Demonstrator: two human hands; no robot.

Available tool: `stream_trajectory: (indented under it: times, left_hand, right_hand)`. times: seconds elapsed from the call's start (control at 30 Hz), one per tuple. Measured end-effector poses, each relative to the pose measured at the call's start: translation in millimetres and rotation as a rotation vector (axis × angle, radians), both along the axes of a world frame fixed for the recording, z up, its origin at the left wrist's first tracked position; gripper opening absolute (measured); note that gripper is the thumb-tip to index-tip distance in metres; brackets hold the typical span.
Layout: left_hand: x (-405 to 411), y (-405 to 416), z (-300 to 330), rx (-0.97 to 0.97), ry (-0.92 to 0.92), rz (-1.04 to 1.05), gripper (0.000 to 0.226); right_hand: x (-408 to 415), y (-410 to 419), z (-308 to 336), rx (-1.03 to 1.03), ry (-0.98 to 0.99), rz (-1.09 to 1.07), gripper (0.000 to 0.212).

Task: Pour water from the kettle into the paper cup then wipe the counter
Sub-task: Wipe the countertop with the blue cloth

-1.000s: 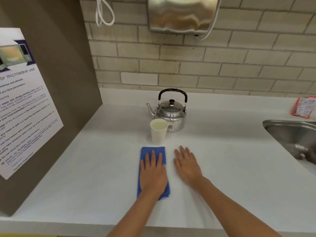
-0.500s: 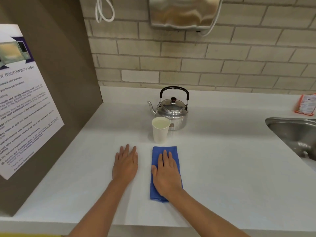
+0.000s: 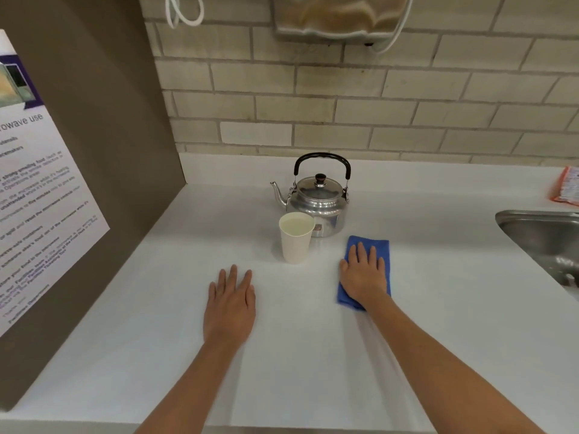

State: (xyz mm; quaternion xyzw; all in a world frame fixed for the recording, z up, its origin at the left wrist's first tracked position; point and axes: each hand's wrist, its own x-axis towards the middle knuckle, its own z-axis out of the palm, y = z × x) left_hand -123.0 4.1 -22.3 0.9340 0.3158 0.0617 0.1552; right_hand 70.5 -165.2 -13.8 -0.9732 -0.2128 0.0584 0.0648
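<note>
A steel kettle (image 3: 319, 205) with a black handle stands upright at the back of the white counter (image 3: 454, 324), spout pointing left. Just in front of it stands a white paper cup (image 3: 296, 245) with liquid in it. My right hand (image 3: 363, 275) lies flat, pressing on a folded blue cloth (image 3: 383, 249) to the right of the cup, and covers most of it. My left hand (image 3: 230, 305) rests palm down on the bare counter, front left of the cup, fingers spread and holding nothing.
A steel sink (image 3: 545, 239) is set into the counter at the right edge. An orange packet (image 3: 568, 189) lies behind it. A brown side panel with a microwave notice (image 3: 47, 198) walls off the left. A metal dispenser (image 3: 338, 17) hangs on the brick wall.
The cloth passed from under my left hand to under my right hand, which slid it to the right past the cup. My left hand moved left onto the bare counter.
</note>
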Motion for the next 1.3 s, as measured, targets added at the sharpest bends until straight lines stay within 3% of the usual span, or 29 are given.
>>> stream_trajectory:
  times: [0.23, 0.37, 0.5, 0.67, 0.77, 0.9, 1.03, 1.17, 1.3]
  left_hand:
    - [0, 1, -3, 0.009, -0.002, -0.001, 0.049]
    - [0, 0, -3, 0.003, -0.01, 0.001, 0.049]
    - [1, 1, -3, -0.004, -0.012, 0.003, 0.049]
    - [1, 2, -4, -0.003, -0.007, 0.011, 0.049]
    - [0, 0, -3, -0.003, 0.002, 0.001, 0.049]
    - [-2, -1, -2, 0.006, -0.008, 0.004, 0.049]
    - [0, 0, -4, 0.003, -0.029, 0.017, 0.049]
    - [1, 1, -4, 0.002, -0.031, 0.02, 0.049]
    - [0, 0, -3, -0.008, -0.026, 0.016, 0.049]
  right_hand:
    - [-19, -27, -11, 0.084, -0.022, 0.505, 0.05]
    - [29, -47, -5, 0.051, -0.029, 0.346, 0.049]
    - [34, -13, -2, 0.004, -0.063, 0.167, 0.051]
    - [-15, 13, -16, 0.059, -0.068, 0.354, 0.052]
    - [-4, 0, -14, 0.091, -0.057, 0.49, 0.05]
    - [39, -17, -6, 0.083, -0.066, 0.362, 0.048]
    - [25, 6, -8, 0.079, -0.058, 0.207, 0.051]
    - [-6, 26, -13, 0.117, -0.045, 0.371, 0.051]
    - [12, 5, -14, 0.099, -0.089, 0.473, 0.048]
